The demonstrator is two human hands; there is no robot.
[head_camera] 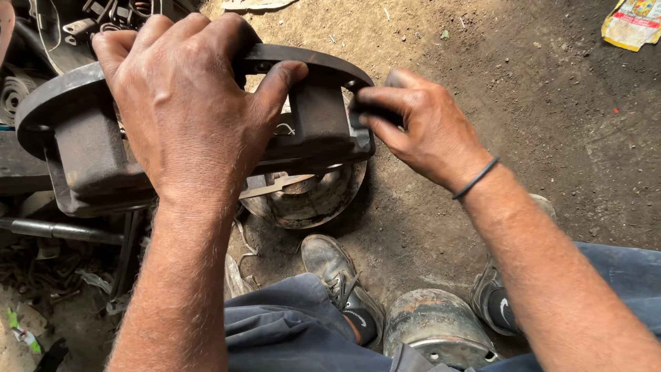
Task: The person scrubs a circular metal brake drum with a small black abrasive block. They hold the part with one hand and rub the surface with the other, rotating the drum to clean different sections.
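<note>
A dark, greasy cast-metal bracket [313, 117] with a curved top rim is held up above the dirt floor. My left hand [182, 103] is clamped over its top, fingers wrapped over the far edge and thumb pressed on the front. My right hand [420, 127] pinches a small dark piece [372, 110] against the bracket's right end; the piece is mostly hidden by my fingers. A thin black band circles my right wrist.
A round metal bowl-shaped part [310, 200] lies on the dirt under the bracket. A rusty metal drum [434, 327] sits between my shoes [341, 282]. Metal scrap and a rod [62, 231] crowd the left side. A crumpled wrapper [630, 24] lies top right.
</note>
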